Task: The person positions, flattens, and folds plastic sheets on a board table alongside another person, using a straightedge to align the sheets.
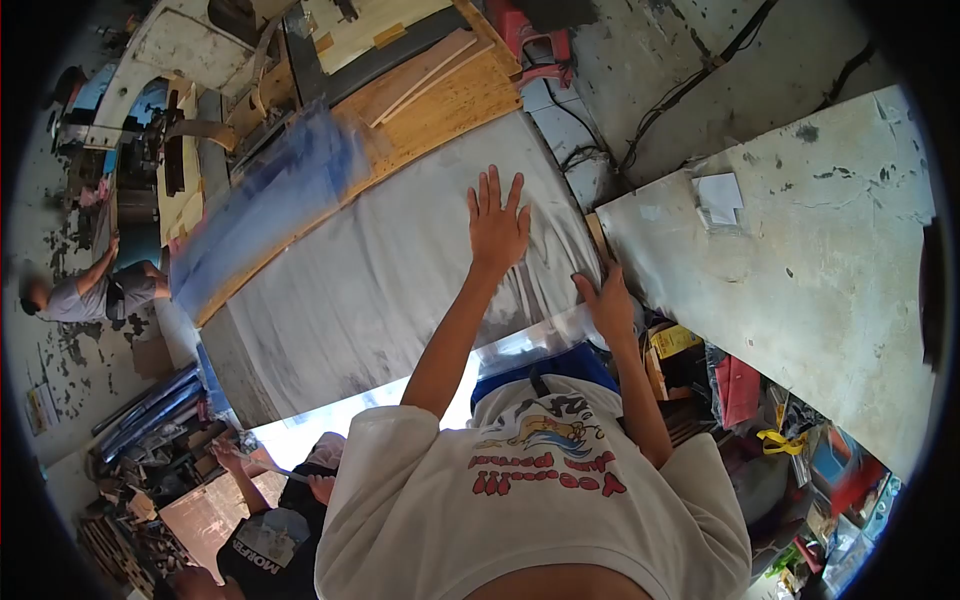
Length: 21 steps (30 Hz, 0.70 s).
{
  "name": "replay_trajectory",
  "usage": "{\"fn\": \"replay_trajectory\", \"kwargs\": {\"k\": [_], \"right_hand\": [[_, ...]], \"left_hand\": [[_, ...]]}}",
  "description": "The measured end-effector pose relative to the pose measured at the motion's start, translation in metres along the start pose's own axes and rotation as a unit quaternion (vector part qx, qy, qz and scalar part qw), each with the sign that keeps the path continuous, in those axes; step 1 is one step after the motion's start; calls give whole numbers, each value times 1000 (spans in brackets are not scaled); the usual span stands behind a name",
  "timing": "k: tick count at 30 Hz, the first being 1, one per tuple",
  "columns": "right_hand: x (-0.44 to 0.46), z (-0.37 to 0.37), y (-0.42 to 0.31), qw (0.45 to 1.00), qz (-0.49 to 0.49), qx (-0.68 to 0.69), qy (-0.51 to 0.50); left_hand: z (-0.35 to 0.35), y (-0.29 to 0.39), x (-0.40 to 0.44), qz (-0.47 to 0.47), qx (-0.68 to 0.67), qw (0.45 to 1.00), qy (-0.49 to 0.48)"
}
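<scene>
A grey, wrinkled sheet (360,290) is spread over a long work surface in front of me. My left hand (497,225) lies flat on it near the right end, palm down with fingers spread. At the sheet's right edge is my right hand (608,305), its thumb stretched away from the forefinger, resting by the edge. Its other fingers are partly hidden. Just beyond that hand a narrow wooden strip (597,236) stands at the edge. A blurred bluish, see-through sheet (270,210) lies across the far left side of the work surface.
A wooden board (450,105) with thin strips borders the far side. To the right stands a pale panel (790,250). A red stool (535,45) is at the top. One person (90,295) is at far left, another (270,530) at lower left. Cables run along the floor.
</scene>
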State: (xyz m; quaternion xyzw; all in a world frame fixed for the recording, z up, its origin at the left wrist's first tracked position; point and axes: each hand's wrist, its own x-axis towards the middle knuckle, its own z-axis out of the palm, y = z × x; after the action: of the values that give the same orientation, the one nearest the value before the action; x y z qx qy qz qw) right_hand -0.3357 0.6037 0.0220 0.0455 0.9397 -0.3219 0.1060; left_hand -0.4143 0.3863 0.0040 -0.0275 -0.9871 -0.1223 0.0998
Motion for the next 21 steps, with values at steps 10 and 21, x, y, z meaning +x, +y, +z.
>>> {"fn": "replay_trajectory", "kwargs": {"k": [10,21], "right_hand": [[-6,0,18,1000,4,7,-21],[-5,-12,13,994,48,68,-72]], "left_hand": [[-34,37,-29,63,-35,994,-83],[-26,48,-38,-41,-44,996,-62]]}}
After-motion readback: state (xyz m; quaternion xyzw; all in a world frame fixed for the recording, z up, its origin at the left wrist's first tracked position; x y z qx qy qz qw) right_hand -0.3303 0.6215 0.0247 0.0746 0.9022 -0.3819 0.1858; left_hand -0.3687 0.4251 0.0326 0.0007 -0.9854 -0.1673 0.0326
